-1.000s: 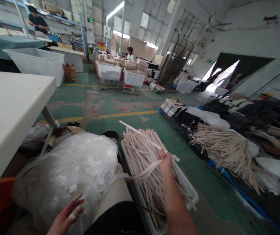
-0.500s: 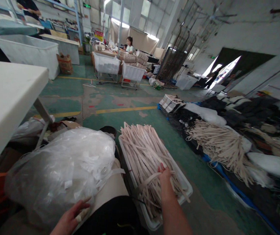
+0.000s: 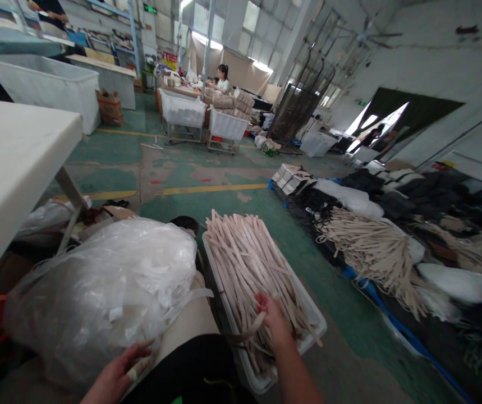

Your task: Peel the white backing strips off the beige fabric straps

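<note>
A white plastic bin (image 3: 314, 331) full of long beige strips (image 3: 244, 252) stands on the floor in front of me. My right hand (image 3: 269, 311) is over the strips, its fingers closed on one beige strip (image 3: 247, 332) that curves away to the left. At the lower left my left hand (image 3: 129, 365) is beside a large clear plastic bag (image 3: 139, 269) of white material, with its fingers apart and a pale wrapping on a finger. Nothing shows in that hand.
A white table (image 3: 22, 146) juts in at the left. On the right, a blue pallet (image 3: 404, 322) bears strip bundles (image 3: 367, 247) and dark goods. Wheeled carts (image 3: 184, 109) and a seated person (image 3: 223, 78) are farther back.
My right hand has moved left and a little toward me over the bin, and the strip it holds is now more bent. My left hand has barely shifted.
</note>
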A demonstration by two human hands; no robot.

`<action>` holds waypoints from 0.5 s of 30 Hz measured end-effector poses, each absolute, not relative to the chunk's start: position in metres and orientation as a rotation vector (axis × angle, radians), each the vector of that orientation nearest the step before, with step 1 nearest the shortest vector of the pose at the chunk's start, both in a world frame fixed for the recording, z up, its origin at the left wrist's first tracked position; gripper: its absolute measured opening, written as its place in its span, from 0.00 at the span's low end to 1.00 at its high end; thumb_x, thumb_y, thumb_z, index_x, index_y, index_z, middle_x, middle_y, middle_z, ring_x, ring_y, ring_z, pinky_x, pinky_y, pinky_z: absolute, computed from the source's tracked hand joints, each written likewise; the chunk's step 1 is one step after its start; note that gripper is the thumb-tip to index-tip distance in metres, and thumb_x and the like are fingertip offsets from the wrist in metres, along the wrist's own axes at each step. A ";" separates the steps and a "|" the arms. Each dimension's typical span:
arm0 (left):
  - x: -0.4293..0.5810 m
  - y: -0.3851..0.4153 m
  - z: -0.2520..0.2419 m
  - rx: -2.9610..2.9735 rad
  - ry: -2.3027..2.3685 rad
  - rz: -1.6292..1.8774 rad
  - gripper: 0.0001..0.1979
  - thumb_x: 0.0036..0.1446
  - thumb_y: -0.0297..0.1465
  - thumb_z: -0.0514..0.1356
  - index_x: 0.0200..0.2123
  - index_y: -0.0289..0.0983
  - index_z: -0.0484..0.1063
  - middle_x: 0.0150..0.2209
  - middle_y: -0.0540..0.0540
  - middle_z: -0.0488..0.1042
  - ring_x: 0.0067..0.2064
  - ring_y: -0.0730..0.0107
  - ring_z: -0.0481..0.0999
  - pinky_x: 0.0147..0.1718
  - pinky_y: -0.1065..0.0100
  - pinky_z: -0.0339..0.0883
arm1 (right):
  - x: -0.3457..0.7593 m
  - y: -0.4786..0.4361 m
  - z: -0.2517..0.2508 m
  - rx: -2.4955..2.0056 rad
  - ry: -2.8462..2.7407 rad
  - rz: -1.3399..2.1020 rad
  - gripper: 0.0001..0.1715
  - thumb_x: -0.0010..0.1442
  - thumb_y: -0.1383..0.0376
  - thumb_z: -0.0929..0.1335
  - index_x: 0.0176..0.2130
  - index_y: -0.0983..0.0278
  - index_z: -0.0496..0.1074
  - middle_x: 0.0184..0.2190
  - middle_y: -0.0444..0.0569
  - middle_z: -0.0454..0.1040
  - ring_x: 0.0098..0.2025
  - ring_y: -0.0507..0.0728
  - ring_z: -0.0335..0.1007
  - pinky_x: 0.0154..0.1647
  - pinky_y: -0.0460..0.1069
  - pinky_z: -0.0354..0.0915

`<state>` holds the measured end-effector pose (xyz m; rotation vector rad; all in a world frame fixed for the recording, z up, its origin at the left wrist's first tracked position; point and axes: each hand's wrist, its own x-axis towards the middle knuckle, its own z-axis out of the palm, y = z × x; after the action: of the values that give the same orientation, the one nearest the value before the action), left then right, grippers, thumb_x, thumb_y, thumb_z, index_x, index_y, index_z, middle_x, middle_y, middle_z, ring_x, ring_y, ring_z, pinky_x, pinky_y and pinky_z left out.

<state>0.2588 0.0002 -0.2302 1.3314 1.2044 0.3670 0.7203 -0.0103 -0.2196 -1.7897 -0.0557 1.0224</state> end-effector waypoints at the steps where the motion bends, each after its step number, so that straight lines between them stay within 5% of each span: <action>1: 0.257 -0.001 -0.232 1.331 1.206 0.367 0.29 0.52 0.51 0.60 0.52 0.43 0.77 0.46 0.45 0.81 0.52 0.46 0.77 0.53 0.57 0.69 | 0.707 0.000 -0.216 -1.794 -0.166 1.125 0.13 0.64 0.61 0.68 0.42 0.69 0.72 0.29 0.46 0.72 0.26 0.50 0.68 0.22 0.43 0.63; 8: 0.253 -0.003 -0.224 1.314 1.239 0.351 0.29 0.54 0.49 0.59 0.54 0.40 0.75 0.48 0.43 0.80 0.51 0.48 0.78 0.52 0.59 0.71 | 0.621 0.077 -0.195 -1.737 -1.074 1.769 0.27 0.53 0.67 0.72 0.53 0.66 0.72 0.22 0.44 0.74 0.26 0.53 0.72 0.22 0.42 0.62; 15: 0.258 -0.003 -0.203 1.286 1.248 0.374 0.26 0.52 0.48 0.61 0.52 0.42 0.76 0.46 0.44 0.81 0.49 0.48 0.79 0.50 0.58 0.72 | 0.586 0.112 -0.205 -1.896 -1.673 1.771 0.22 0.50 0.72 0.71 0.47 0.63 0.74 0.17 0.38 0.69 0.21 0.49 0.66 0.23 0.41 0.59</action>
<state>0.2582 -0.0029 -0.2030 1.2859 1.2485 0.3742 0.5860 0.1120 -0.2053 -1.8956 -1.6734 1.7709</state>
